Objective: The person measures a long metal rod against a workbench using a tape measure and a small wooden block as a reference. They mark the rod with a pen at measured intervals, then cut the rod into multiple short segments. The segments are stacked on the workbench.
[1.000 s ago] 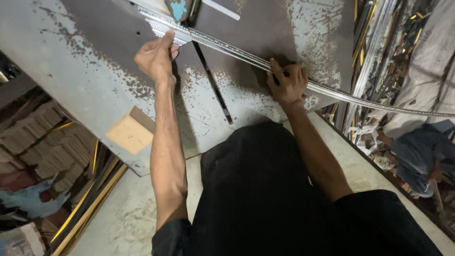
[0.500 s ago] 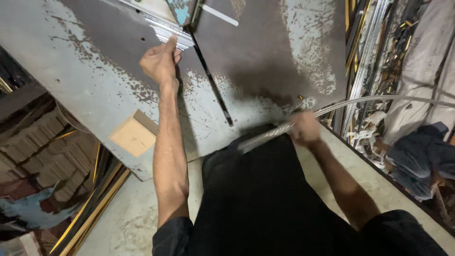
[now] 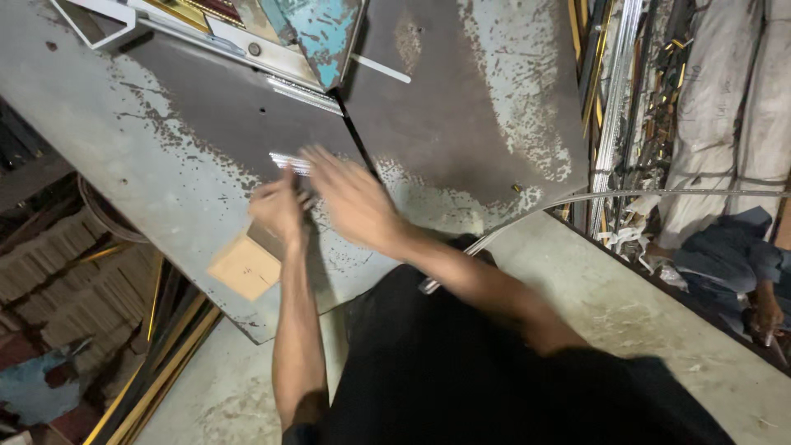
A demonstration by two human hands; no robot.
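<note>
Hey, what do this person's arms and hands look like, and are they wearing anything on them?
Both arms are bare along all that shows, with no sleeves over the forearms. The left hand and right hand are bare too: no gloves, and no watch or bands that can be made out. Both hands are motion-blurred, so finer detail cannot be told. Black clothing covers the body below.

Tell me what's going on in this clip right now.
A person stands at a worn metal table with a slot running down it. The left hand rests on a short silver strip lying on the table. The right hand is blurred beside it, over the same strip; whether it grips anything cannot be told. A long silver strip runs from the person's waist off to the right, touched by neither hand.
</note>
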